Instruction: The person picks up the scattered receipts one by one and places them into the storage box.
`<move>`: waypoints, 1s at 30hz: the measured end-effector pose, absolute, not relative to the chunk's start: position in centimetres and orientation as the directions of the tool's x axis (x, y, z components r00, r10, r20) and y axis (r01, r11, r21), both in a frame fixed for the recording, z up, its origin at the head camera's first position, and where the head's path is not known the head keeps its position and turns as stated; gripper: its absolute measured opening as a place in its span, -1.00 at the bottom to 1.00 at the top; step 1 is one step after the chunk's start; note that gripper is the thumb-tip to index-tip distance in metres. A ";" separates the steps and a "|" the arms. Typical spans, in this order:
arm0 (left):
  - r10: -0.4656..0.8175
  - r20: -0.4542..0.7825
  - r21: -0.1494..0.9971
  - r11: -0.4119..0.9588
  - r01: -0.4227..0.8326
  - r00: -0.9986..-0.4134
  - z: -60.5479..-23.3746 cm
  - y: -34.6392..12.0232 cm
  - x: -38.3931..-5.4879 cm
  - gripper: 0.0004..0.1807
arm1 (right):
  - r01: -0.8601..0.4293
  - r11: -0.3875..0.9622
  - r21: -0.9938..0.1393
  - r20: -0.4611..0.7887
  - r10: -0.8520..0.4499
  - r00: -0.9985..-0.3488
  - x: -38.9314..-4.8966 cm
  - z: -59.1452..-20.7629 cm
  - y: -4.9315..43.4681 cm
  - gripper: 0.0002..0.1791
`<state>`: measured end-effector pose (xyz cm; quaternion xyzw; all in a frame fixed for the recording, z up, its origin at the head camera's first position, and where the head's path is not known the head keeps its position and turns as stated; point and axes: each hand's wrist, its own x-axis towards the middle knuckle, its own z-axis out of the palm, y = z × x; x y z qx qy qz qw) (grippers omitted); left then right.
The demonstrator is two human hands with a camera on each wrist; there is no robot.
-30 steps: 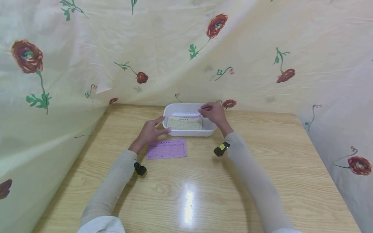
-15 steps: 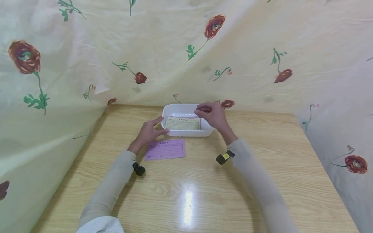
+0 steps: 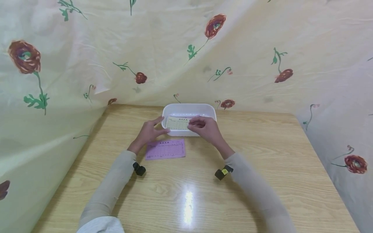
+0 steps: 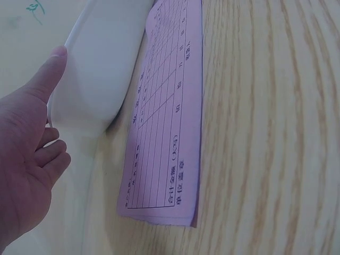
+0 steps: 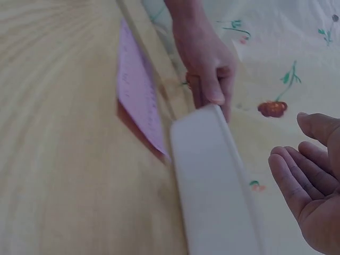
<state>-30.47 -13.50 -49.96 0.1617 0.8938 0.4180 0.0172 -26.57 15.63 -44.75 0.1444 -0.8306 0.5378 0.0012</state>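
Observation:
A white plastic box point(image 3: 189, 133) stands near the back edge of the table. My left hand point(image 3: 148, 132) grips its left end, thumb at the front rim, as the right wrist view also shows. Inside the box lie pale yellow printed slips point(image 3: 176, 124), with a bit of purple paper showing behind them. My right hand point(image 3: 207, 131) is over the right part of the box and covers part of the yellow slips. In the right wrist view its fingers point(image 5: 297, 180) are loosely bent, apart from the thumb, with nothing between them. Whether it touches a slip I cannot tell.
A purple printed form point(image 3: 165, 149) lies on the wooden table point(image 3: 262, 168) in front of the box, beside my left wrist. A flowered cloth point(image 3: 163, 48) hangs behind the table and along both sides.
My right hand has moved from the box's right back rim to the left and toward the front, over the yellow slips. The left hand has kept its grip on the box.

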 end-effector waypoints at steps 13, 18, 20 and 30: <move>0.310 0.112 0.738 0.610 0.288 -0.944 -49.7 -13.4 -30.3 -0.03 | -0.186 0.415 -0.890 0.059 -0.300 -0.952 -24.6 -47.6 14.2 -0.72; 0.310 0.134 0.727 0.615 0.306 -0.941 -49.7 -13.3 -30.2 -0.05 | -0.159 0.441 -0.883 0.030 -0.285 -0.958 -24.5 -48.7 13.8 -0.68; 0.311 0.135 0.728 0.613 0.307 -0.941 -49.7 -13.3 -30.2 -0.05 | -0.151 0.448 -0.881 0.022 -0.281 -0.959 -24.5 -49.2 13.6 -0.67; 0.309 0.135 0.731 0.610 0.305 -0.942 -49.8 -13.4 -30.3 -0.04 | -0.106 0.464 -0.880 -0.014 -0.246 -0.969 -24.1 -50.3 12.8 -0.68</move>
